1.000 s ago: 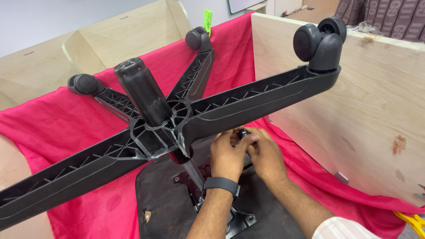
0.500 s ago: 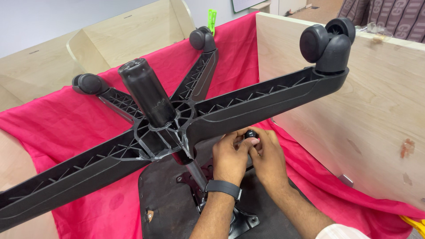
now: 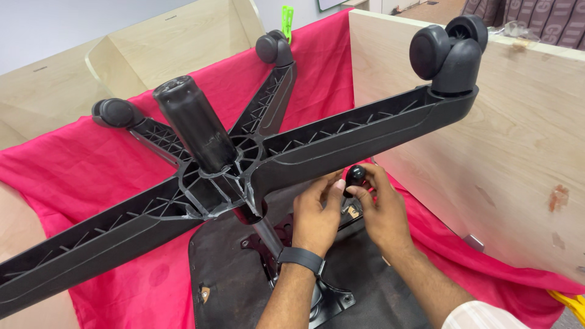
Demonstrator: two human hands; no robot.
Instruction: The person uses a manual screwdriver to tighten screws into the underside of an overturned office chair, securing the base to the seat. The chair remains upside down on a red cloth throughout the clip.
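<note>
Red cloth (image 3: 79, 176) lines a plywood enclosure (image 3: 499, 140) of light wooden panels, and inside it lies an upturned office chair: the black seat underside (image 3: 244, 292) faces up, with the metal mechanism plate (image 3: 329, 298) bolted to it and the gas-lift column rising into the five-armed black chair base (image 3: 244, 164).

Both hands meet just under the base arm that runs toward the right panel. The left hand (image 3: 317, 213) comes up from below with the wrist straight, a dark wristband (image 3: 300, 259) around it, its fingers curled toward a small round black knob (image 3: 355, 175). The right hand (image 3: 381, 210) reaches in from the lower right, thumb and fingertips pinched on that knob; its grip is clamped on the knob. The left hand's fingers touch the knob's near side, but whether that grip is closed on it I cannot tell. The knob sits above the seat underside, close below the right-hand base arm.

Counted: one chair base with five arms, three castors (image 3: 448, 45) in view at the arm ends, one gas-lift cylinder stub (image 3: 192, 122) standing up at the hub, one knob, two hands. One green clip (image 3: 286, 15) stands at the far edge of the cloth.
</note>
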